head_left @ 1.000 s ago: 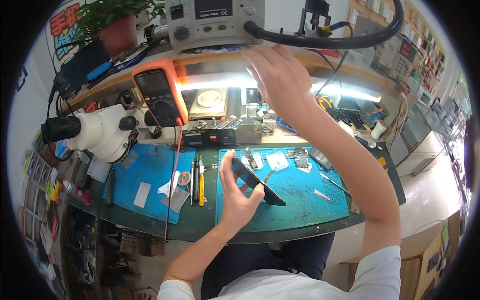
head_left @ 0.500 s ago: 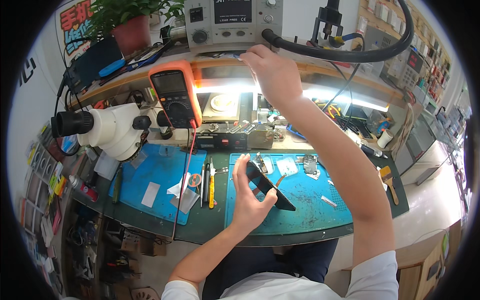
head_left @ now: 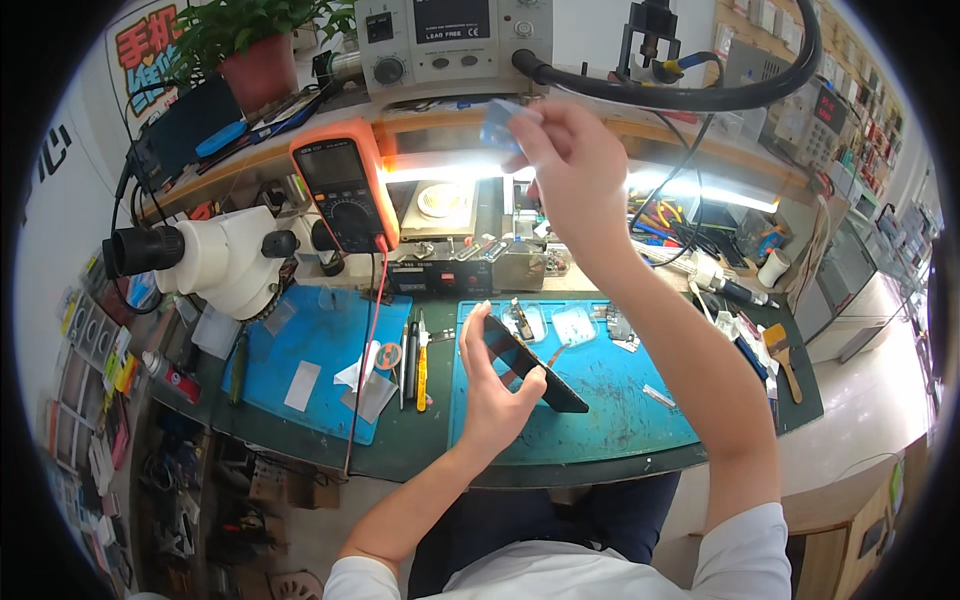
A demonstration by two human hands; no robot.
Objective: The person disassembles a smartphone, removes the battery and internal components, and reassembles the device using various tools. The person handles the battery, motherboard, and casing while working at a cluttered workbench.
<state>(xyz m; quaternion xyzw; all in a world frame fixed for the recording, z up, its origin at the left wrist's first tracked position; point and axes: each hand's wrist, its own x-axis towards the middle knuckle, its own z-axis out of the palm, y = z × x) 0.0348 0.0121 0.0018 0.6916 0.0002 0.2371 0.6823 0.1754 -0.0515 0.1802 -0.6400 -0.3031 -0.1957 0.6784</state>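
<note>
My left hand (head_left: 495,395) grips a thin black phone screen (head_left: 545,375) by its edges, tilted above the blue work mat (head_left: 620,440). A brown flex cable (head_left: 558,352) sticks out from the screen. Up by the shelf edge, my right hand (head_left: 578,160) pinches a small, thin, translucent blue card (head_left: 503,127), somewhat blurred. Behind the screen lie a clear tray with small parts (head_left: 525,318), a second clear tray (head_left: 574,325) and a metal phone part (head_left: 618,325).
An orange multimeter (head_left: 345,190) leans at the shelf, its red lead (head_left: 368,370) hanging across the bench. A white microscope (head_left: 215,262) stands at left. Knives and tweezers (head_left: 422,375) lie between the mats. A thick black hose (head_left: 680,108) arches over the shelf; a brush (head_left: 787,370) lies at right.
My right hand has drawn back from the shelf top, slightly down and right, with the blue card now showing in its fingers. My left hand still holds the screen, with a slight shift.
</note>
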